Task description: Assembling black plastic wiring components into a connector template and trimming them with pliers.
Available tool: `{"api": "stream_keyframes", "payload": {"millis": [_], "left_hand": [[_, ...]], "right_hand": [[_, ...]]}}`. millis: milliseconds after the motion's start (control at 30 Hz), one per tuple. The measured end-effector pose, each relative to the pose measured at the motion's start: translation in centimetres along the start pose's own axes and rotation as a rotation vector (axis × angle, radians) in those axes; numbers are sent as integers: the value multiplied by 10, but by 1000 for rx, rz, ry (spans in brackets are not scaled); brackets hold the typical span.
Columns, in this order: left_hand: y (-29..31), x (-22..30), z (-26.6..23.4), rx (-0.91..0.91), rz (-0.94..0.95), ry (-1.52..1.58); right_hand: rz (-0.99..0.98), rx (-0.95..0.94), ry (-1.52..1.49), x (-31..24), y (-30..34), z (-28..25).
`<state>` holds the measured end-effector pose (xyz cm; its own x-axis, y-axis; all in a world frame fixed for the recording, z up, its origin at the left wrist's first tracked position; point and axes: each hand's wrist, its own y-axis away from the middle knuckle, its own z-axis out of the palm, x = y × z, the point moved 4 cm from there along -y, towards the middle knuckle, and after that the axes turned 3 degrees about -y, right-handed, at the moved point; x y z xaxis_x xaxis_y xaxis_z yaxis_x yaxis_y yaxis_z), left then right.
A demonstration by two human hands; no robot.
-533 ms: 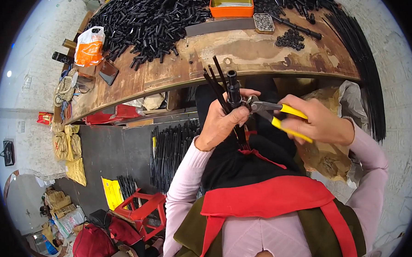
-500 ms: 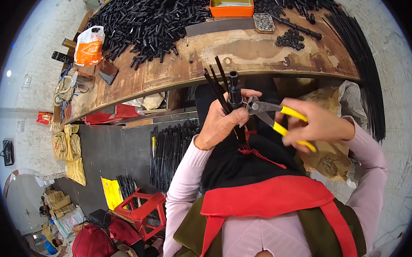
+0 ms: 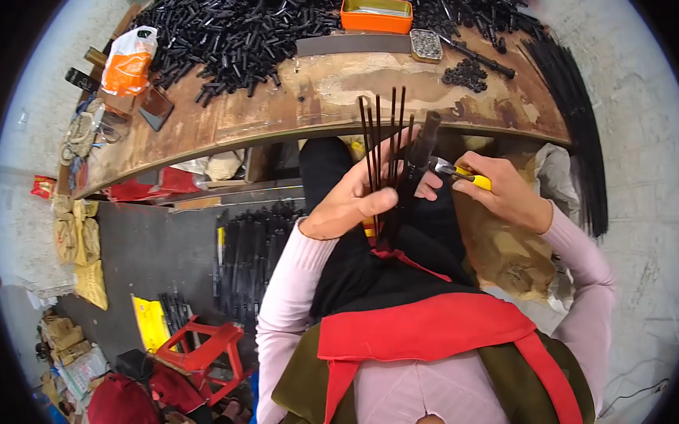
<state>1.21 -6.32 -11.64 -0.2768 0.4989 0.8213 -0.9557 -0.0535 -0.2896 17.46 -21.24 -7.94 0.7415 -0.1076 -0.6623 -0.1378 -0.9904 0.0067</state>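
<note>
Beyond the pliers (image 3: pixel 460 173), orange tub (image 3: pixel 375 22) with pale strips (image 3: pixel 380 12), box (image 3: pixel 427 59) of bits (image 3: pixel 425 44)

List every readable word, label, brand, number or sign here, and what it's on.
Nothing legible enough to quote.
White-and-orange plastic bag: pale print, too small.
Black container: light marks, too small.
Yellow sack: dark print, blurred.
Red packet: marks too small.
Yellow-handled pliers: no lettering visible.
</note>
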Motion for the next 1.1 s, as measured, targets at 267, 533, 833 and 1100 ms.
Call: {"api": "stream_keyframes", "payload": {"millis": [267,533,833,1100], "left_hand": [[-2,1,0,36,56,49],[15,16,-3,203,4,-134],[22,6,-19,249,-135,-116],[22,13,-11,231,-170,-242]], "right_hand": [[157,-35,-85,-3,-10,6],[-44,23,72,-37,-17,10],[364,-364,-921,-46,-2,63],[337,-344,-788,-33,-7,55]]}}
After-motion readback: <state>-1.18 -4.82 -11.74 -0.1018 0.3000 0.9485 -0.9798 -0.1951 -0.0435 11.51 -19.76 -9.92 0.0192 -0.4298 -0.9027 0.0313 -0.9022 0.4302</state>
